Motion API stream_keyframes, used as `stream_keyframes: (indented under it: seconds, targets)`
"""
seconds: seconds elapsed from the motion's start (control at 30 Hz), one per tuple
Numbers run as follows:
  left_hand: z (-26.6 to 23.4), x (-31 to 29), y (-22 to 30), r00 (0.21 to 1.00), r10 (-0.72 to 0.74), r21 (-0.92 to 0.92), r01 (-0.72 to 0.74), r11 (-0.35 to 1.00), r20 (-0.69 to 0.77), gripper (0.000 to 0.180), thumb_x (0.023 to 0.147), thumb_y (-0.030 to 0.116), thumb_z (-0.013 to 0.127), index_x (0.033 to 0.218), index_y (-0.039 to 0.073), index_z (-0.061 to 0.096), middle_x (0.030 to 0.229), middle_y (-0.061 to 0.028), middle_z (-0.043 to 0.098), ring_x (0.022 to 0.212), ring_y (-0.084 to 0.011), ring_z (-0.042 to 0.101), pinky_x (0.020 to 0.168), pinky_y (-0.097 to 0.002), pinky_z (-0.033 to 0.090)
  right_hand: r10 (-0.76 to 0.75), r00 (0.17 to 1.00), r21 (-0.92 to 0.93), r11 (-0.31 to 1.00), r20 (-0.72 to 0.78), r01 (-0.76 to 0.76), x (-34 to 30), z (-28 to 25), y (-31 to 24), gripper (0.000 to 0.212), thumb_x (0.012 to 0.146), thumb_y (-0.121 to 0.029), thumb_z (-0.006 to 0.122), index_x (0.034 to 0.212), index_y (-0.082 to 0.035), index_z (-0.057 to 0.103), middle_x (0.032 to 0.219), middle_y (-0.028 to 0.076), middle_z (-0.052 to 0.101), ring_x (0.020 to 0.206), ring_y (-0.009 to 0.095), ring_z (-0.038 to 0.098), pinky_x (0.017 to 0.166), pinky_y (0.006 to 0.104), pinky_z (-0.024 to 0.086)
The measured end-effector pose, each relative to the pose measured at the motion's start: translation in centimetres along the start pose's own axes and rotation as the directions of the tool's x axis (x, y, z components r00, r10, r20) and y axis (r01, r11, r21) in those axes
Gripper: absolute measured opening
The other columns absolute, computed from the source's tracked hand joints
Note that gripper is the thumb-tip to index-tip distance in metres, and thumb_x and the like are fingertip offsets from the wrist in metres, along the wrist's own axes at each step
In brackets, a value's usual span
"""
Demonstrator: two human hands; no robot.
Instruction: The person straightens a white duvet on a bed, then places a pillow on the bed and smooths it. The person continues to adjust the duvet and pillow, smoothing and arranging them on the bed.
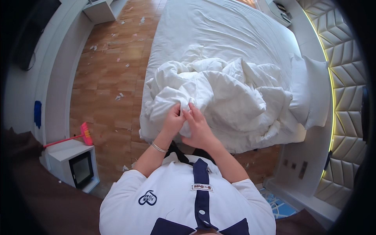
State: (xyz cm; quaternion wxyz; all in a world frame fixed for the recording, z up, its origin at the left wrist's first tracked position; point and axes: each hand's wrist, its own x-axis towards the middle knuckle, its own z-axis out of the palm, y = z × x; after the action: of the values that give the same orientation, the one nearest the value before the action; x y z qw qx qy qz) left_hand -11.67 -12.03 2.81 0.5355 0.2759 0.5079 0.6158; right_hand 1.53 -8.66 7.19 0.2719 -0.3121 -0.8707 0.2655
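A white duvet (pixel 235 90) lies bunched up on the near part of the bed, in front of me. Its near left edge is pinched between the fingers of my left hand (pixel 174 117). Close beside it, my right hand (pixel 197 126) grips the same bit of cloth, fingertips almost meeting those of the left. Folds of the duvet hide some of the fingertips. Beneath the duvet, a white sheet (pixel 219 31) with wrinkles covers the mattress.
White pillows (pixel 315 92) rest at the right, by a padded headboard (pixel 344 78) edged with a light strip. Paper scraps (pixel 119 96) litter the wooden floor (pixel 105 74). A pink broom (pixel 86 134) leans by a white cabinet (pixel 62 156) at the left.
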Motion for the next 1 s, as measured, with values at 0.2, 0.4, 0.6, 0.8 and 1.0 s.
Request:
stream_keyframes:
  seconds: [0.2,0.4,0.6,0.8,1.0]
  targets:
    - [-6.2,-3.0,-0.9,0.904,-0.187,-0.367,0.336,0.867,0.386,0.049,0.094,0.046,0.035,0.111,0.006,0.055,0.109,-0.0088,0.059,0.106,-0.0191,0.051,0.093,-0.0367,0.035,0.457,0.865,0.255,0.879,-0.207,-0.403,-1.3,4.9,-0.6,0.046,0.066,-0.004,0.065,0.11,-0.004,0.055,0.093,0.014,0.062,0.087,0.026,0.06,0.077,0.0333,0.047]
    - [-7.4,-4.3,-2.1,0.651,-0.642,-0.68,0.684,0.265,0.405,0.083,0.081,0.073,0.022,0.132,0.009,0.04,0.126,-0.0151,0.05,0.117,-0.0294,0.045,0.104,-0.0485,0.026,0.526,0.8,0.69,0.694,-0.29,-0.207,-1.2,-1.0,-4.7,0.02,0.074,0.001,0.062,0.094,-0.001,0.061,0.09,0.007,0.062,0.084,0.015,0.057,0.077,0.0277,0.046]
    - [-8.9,2.5,-1.7,0.905,-0.417,-0.773,0.202,0.602,-0.089,0.043,0.083,0.025,0.036,0.11,-0.005,0.053,0.111,-0.019,0.057,0.105,-0.0315,0.055,0.095,-0.0457,0.043,0.584,0.7,0.779,0.624,-0.411,-0.062,-6.9,-3.0,-4.7,0.023,0.075,0.001,0.061,0.098,-0.002,0.059,0.095,0.006,0.061,0.088,0.014,0.056,0.079,0.0286,0.045]
    - [-8.5,0.3,13.4,0.972,0.074,-0.451,-0.17,0.876,-0.223,0.03,0.079,0.008,0.044,0.105,0.0,0.056,0.1,-0.0119,0.059,0.095,-0.0218,0.057,0.085,-0.0347,0.048,0.579,0.797,0.321,0.798,-0.171,-0.51,-12.4,2.8,-0.8,0.036,0.071,0.0,0.059,0.106,-0.002,0.055,0.1,0.017,0.057,0.096,0.031,0.055,0.084,0.0364,0.043]
    - [-3.5,-6.9,10.3,0.987,0.021,0.103,-0.038,0.994,0.159,0.028,0.081,0.002,0.05,0.108,0.001,0.056,0.095,-0.0008,0.059,0.086,-0.0074,0.054,0.073,-0.0216,0.045,0.431,0.897,0.494,0.803,-0.097,-0.332,-10.5,4.4,-8.3,0.073,0.068,-0.013,0.067,0.132,-0.003,0.032,0.13,0.021,0.04,0.118,0.035,0.041,0.099,0.0389,0.034]
